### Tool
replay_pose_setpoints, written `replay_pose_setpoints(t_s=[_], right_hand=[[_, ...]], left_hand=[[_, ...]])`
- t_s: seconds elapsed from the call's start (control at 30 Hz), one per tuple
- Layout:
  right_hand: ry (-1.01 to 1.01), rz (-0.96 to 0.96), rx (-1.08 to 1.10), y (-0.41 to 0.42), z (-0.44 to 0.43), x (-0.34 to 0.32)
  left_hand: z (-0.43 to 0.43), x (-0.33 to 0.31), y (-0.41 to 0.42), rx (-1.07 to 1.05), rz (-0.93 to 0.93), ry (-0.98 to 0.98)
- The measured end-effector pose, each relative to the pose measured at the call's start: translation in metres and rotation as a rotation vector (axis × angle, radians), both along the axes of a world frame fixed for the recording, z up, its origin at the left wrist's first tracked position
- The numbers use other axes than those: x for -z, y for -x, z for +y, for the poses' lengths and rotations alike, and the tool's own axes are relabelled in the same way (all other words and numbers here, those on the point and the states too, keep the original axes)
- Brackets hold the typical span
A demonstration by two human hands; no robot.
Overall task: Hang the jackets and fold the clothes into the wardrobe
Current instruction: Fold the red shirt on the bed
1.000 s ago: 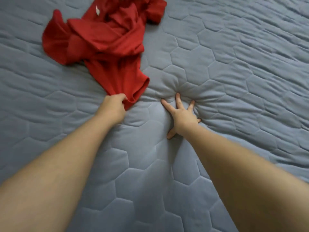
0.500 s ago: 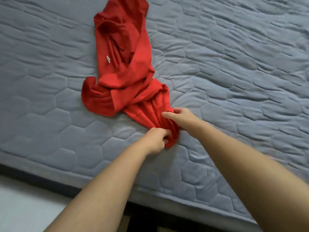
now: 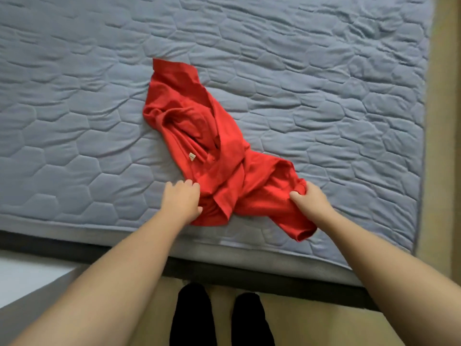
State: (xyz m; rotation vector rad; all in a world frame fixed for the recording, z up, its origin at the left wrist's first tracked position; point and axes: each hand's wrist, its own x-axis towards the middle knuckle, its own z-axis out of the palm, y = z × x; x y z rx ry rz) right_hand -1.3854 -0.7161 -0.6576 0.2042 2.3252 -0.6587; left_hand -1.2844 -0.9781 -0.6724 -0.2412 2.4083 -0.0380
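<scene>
A crumpled red shirt (image 3: 214, 146) lies on the grey-blue quilted mattress (image 3: 74, 121), close to its near edge. A small pale label shows on the shirt's inside. My left hand (image 3: 182, 201) grips the shirt's near left part with curled fingers. My right hand (image 3: 309, 199) grips the near right part, where a loose end of the fabric trails toward the mattress edge. Both hands hold the cloth low, near the mattress surface.
The mattress's near edge (image 3: 224, 255) and a dark bed frame (image 3: 224, 273) run across the lower view. My two dark-socked feet (image 3: 219, 318) stand on a tan floor below. A pale strip of floor or wall (image 3: 444, 121) lies right of the mattress.
The shirt has been pulled toward the near edge of the mattress. My hands, close together half a second ago, have moved apart and each grips a separate part. The view has drawn back, showing floor and feet.
</scene>
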Motion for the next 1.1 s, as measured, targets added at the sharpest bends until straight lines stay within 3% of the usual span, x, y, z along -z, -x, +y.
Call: replay_pose_setpoints(t_s=[0.07, 0.13, 0.2, 0.37, 0.47, 0.53, 0.67, 0.73, 0.8, 0.87, 0.9, 0.97, 1.03, 1.1], right_hand=[[0.076, 0.021, -0.025, 0.0, 0.003, -0.003], [0.104, 0.055, -0.057, 0.0, 0.007, -0.004], [0.102, 0.081, -0.071, 0.001, 0.015, -0.005], [0.152, 0.098, -0.032, -0.007, 0.039, -0.008], [0.261, 0.101, -0.007, -0.018, 0.035, -0.009], [0.265, 0.146, -0.019, -0.02, 0.039, -0.01], [-0.122, 0.132, -0.016, -0.012, 0.075, -0.019], [-0.329, 0.058, -0.089, -0.017, 0.079, -0.032], [-0.386, 0.092, -0.211, -0.022, 0.066, -0.045], [-0.239, 0.169, -0.289, -0.025, 0.04, -0.066], [-0.058, 0.149, -0.249, -0.025, 0.025, -0.078], [0.336, -0.124, 0.033, -0.026, -0.003, -0.111], [0.565, -0.371, 0.244, -0.027, -0.023, -0.143], [0.599, -0.223, 0.241, -0.023, -0.032, -0.167]], left_hand=[[0.023, -0.002, -0.003, -0.153, 0.063, -0.1], [0.036, -0.006, -0.002, -0.521, 0.164, -0.249], [0.039, -0.006, 0.0, -0.733, 0.236, -0.364], [0.058, 0.002, 0.002, -0.66, -0.065, -0.488], [0.078, 0.008, 0.009, -0.66, 0.045, -0.459], [0.077, 0.002, 0.018, -0.778, 0.183, -0.469], [0.034, -0.024, 0.031, -1.103, 0.36, -0.547], [0.024, -0.048, 0.034, -1.207, 0.318, -0.716], [0.031, -0.078, 0.04, -1.282, 0.231, -0.962], [0.043, -0.11, 0.048, -1.284, 0.17, -1.16], [0.048, -0.125, 0.052, -1.269, 0.161, -1.219], [0.057, -0.156, 0.059, -1.273, 0.187, -1.277], [0.066, -0.186, 0.064, -1.274, 0.226, -1.314], [0.071, -0.216, 0.067, -1.238, 0.268, -1.353]])
